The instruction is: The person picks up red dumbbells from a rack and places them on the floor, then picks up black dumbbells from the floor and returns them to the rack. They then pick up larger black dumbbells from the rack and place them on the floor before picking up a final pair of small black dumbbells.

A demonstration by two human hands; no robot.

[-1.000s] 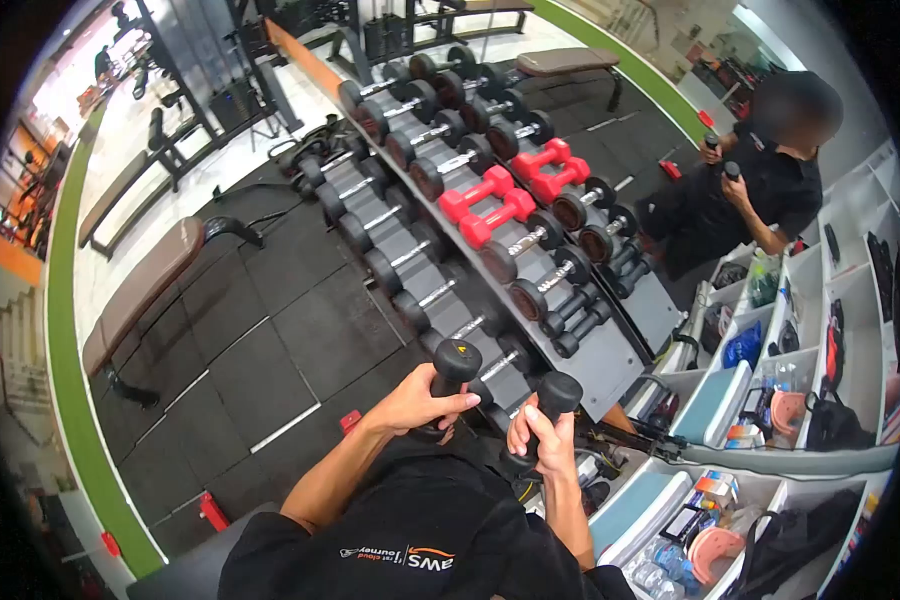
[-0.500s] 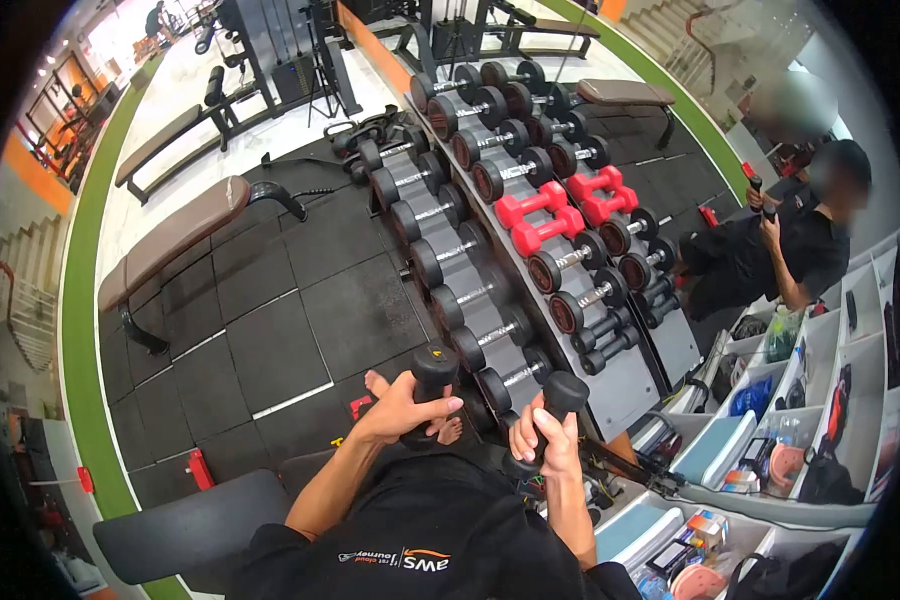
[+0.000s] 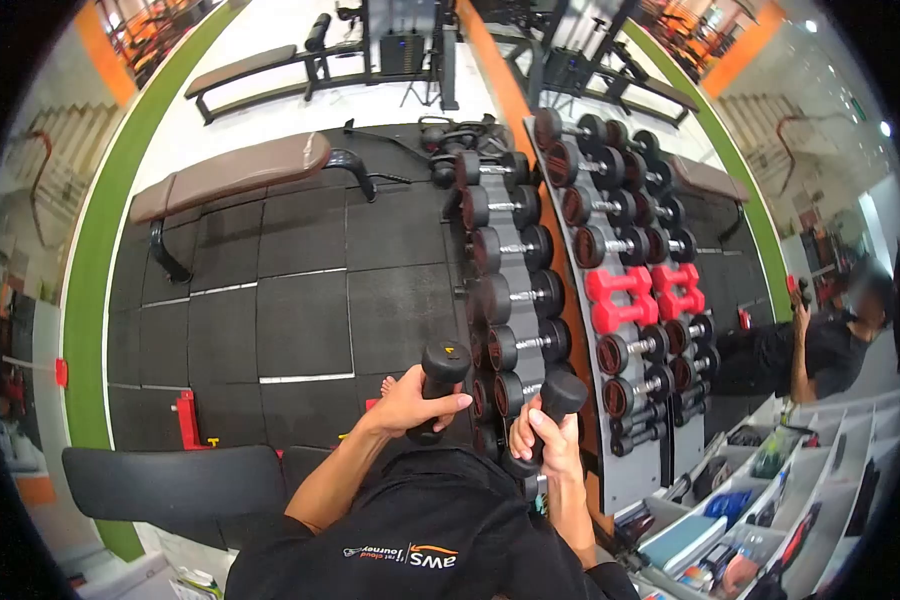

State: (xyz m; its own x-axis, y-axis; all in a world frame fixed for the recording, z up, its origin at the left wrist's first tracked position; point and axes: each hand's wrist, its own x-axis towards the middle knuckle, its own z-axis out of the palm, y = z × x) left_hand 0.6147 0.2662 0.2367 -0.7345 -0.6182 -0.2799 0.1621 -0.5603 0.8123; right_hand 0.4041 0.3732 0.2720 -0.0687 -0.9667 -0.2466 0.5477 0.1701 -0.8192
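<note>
My left hand (image 3: 408,408) is wrapped around a small black dumbbell (image 3: 446,364), which stands upright with a yellow mark on its top end. Beside it, my right hand (image 3: 552,438) grips a second black dumbbell (image 3: 564,393), tilted slightly to the right. Both weights are in front of my torso, a short gap apart. My thumbs and fingers close round the handles, and parts of the lower ends are hidden by the hands. The black shirt (image 3: 400,530) I wear fills the lower middle.
A rack of black dumbbells (image 3: 515,296) stands ahead to the right, next to a mirror that reflects it, red dumbbells (image 3: 620,300) and a person (image 3: 820,350). A brown bench (image 3: 235,178) is ahead left, a black bench pad (image 3: 170,482) lower left. Shelving (image 3: 770,480) with belongings appears lower right.
My view has turned right, so the rack, benches and mirror sit differently in the frame. Both hands keep their dumbbells in nearly the same place before my torso.
</note>
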